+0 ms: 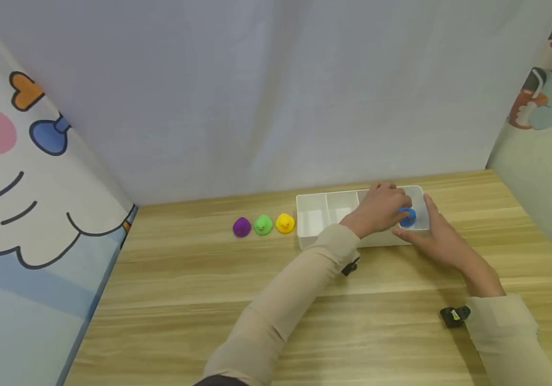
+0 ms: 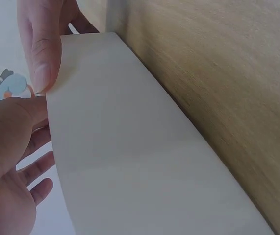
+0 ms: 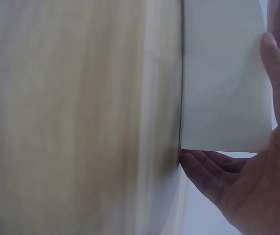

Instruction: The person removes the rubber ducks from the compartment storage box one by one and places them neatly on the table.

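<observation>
A long white divided box [image 1: 312, 199] stands on the table near its back edge. My left hand [image 1: 379, 209] reaches over it, thumb and fingertips at a small blue toy duck [image 1: 408, 217] in the rightmost compartment. In the left wrist view the left hand's [image 2: 7, 147] fingers dip behind the box's front wall [image 2: 115, 117], which hides the duck. My right hand [image 1: 440, 236] grips the box's right end, the thumb on the front wall and the other fingers round the end, as the right wrist view confirms for that hand [image 3: 257, 191].
Left of the box, a purple duck [image 1: 241, 227], a green duck [image 1: 263, 225] and a yellow duck [image 1: 285, 223] stand in a row on the wooden table [image 1: 184, 289]. A pale curtain [image 1: 208, 96] hangs behind, with printed cartoon cloth [image 1: 30, 214] at the left.
</observation>
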The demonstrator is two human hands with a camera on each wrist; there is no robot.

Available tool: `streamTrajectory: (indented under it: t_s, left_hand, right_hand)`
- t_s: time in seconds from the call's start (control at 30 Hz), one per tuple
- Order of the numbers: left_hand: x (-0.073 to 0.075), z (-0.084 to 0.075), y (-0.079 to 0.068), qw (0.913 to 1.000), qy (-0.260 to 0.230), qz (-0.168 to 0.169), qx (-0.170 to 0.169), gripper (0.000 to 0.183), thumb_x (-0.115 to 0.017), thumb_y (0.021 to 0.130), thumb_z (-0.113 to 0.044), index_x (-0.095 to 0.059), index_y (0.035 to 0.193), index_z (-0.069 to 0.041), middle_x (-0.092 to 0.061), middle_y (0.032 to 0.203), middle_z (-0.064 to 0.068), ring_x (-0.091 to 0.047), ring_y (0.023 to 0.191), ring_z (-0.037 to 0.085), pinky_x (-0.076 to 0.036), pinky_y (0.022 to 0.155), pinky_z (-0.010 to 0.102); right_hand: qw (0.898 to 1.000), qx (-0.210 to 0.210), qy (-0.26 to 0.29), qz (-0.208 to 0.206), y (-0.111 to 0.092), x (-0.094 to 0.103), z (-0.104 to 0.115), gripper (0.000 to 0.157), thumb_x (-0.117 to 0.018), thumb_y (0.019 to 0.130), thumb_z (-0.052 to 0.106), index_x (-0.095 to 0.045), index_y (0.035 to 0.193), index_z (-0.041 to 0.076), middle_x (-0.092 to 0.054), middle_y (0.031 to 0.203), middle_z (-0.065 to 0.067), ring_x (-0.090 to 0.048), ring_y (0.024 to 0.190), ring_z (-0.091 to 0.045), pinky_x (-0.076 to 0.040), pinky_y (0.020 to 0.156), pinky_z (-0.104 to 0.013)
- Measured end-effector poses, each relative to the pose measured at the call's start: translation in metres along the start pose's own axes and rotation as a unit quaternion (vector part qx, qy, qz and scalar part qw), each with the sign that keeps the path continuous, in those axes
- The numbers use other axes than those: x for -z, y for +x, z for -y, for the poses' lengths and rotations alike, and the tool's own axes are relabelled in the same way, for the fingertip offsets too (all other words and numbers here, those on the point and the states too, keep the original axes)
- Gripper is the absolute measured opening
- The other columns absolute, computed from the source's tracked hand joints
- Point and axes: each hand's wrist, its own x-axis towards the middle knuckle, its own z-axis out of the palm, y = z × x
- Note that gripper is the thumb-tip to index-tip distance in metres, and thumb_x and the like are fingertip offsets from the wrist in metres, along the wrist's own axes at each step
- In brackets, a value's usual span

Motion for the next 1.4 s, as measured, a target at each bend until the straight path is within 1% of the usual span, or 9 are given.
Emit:
streamTrajectory:
  t_s: [0.3, 0.43, 0.53, 0.6, 0.77, 0.9, 1.07, 1.2, 1.4]
  left_hand:
    - [-0.009, -0.003, 0.009, 0.9997, 0.016, -0.001, 0.017, 0.023, -0.052, 0.106, -0.042, -0.073, 0.11, -0.032, -0.071, 0.118, -0.017, -0.049, 0.134, 0.015, -0.033, 0.121, 0.04]
    - [-0.011, -0.006, 0.011, 0.9994, 0.025, 0.0, 0.026, 0.022, -0.053, 0.106, -0.043, -0.072, 0.109, -0.032, -0.071, 0.114, -0.017, -0.051, 0.128, 0.013, -0.034, 0.118, 0.037]
    - [-0.013, -0.009, 0.013, 0.9986, 0.035, -0.002, 0.038, 0.021, -0.055, 0.105, -0.042, -0.072, 0.111, -0.032, -0.07, 0.114, -0.018, -0.051, 0.122, 0.01, -0.035, 0.115, 0.035]
    - [-0.014, -0.011, 0.014, 0.9979, 0.046, -0.006, 0.047, 0.02, -0.056, 0.104, -0.043, -0.072, 0.11, -0.032, -0.07, 0.114, -0.018, -0.052, 0.118, 0.01, -0.036, 0.112, 0.034]
    - [-0.014, -0.016, 0.019, 0.9952, 0.063, 0.005, 0.074, 0.018, -0.059, 0.102, -0.044, -0.071, 0.107, -0.032, -0.071, 0.113, -0.019, -0.052, 0.114, 0.008, -0.036, 0.109, 0.034]
    - [-0.012, -0.021, 0.021, 0.9933, 0.068, 0.015, 0.092, 0.017, -0.06, 0.101, -0.044, -0.07, 0.108, -0.032, -0.071, 0.114, -0.02, -0.052, 0.114, 0.008, -0.036, 0.109, 0.034]
    - [-0.012, -0.024, 0.023, 0.9922, 0.057, 0.021, 0.109, 0.014, -0.062, 0.101, -0.042, -0.07, 0.105, -0.032, -0.073, 0.111, -0.019, -0.054, 0.116, 0.009, -0.035, 0.11, 0.035]
    - [-0.012, -0.024, 0.023, 0.9925, 0.047, 0.017, 0.112, 0.012, -0.062, 0.101, -0.04, -0.071, 0.101, -0.031, -0.074, 0.108, -0.018, -0.055, 0.115, 0.009, -0.035, 0.109, 0.035]
    - [-0.013, -0.022, 0.024, 0.9952, 0.038, 0.004, 0.09, 0.016, -0.061, 0.102, -0.041, -0.071, 0.103, -0.029, -0.075, 0.105, -0.016, -0.056, 0.114, 0.01, -0.037, 0.108, 0.035]
  right_hand:
    - [1.0, 0.018, 0.0, -0.012, -0.002, 0.0, 0.003, 0.119, -0.065, 0.096, 0.052, 0.028, 0.158, 0.011, -0.009, 0.164, -0.04, -0.032, 0.144, -0.058, -0.032, 0.112, -0.074]
    - [1.0, 0.018, -0.003, -0.012, -0.001, -0.002, 0.001, 0.119, -0.066, 0.096, 0.051, 0.028, 0.158, 0.01, -0.004, 0.165, -0.04, -0.028, 0.146, -0.06, -0.03, 0.113, -0.075]
    - [1.0, 0.018, -0.008, -0.01, 0.0, -0.002, -0.002, 0.119, -0.066, 0.096, 0.05, 0.027, 0.158, 0.009, 0.001, 0.165, -0.04, -0.02, 0.148, -0.063, -0.027, 0.114, -0.076]
    - [1.0, 0.02, -0.008, -0.011, 0.001, -0.003, -0.003, 0.119, -0.067, 0.096, 0.049, 0.027, 0.158, 0.008, 0.001, 0.165, -0.039, -0.019, 0.148, -0.063, -0.026, 0.114, -0.076]
    - [1.0, 0.026, -0.008, -0.013, 0.001, -0.003, -0.003, 0.119, -0.067, 0.096, 0.048, 0.025, 0.158, 0.006, -0.001, 0.165, -0.04, -0.02, 0.148, -0.062, -0.026, 0.115, -0.075]
    - [0.999, 0.03, -0.01, -0.019, 0.001, -0.002, -0.003, 0.119, -0.068, 0.096, 0.046, 0.024, 0.159, 0.005, -0.002, 0.164, -0.04, -0.02, 0.148, -0.062, -0.026, 0.115, -0.075]
    - [0.999, 0.029, -0.013, -0.024, 0.001, -0.002, -0.004, 0.119, -0.069, 0.095, 0.047, 0.022, 0.159, 0.003, -0.004, 0.164, -0.041, -0.019, 0.149, -0.062, -0.025, 0.115, -0.075]
    - [0.999, 0.028, -0.01, -0.025, 0.001, -0.002, -0.002, 0.12, -0.069, 0.095, 0.047, 0.022, 0.159, 0.004, -0.004, 0.164, -0.041, -0.02, 0.149, -0.061, -0.025, 0.116, -0.075]
    - [0.999, 0.029, -0.011, -0.029, 0.0, -0.001, -0.002, 0.119, -0.069, 0.095, 0.047, 0.021, 0.159, 0.003, -0.004, 0.164, -0.041, -0.02, 0.149, -0.061, -0.025, 0.116, -0.075]
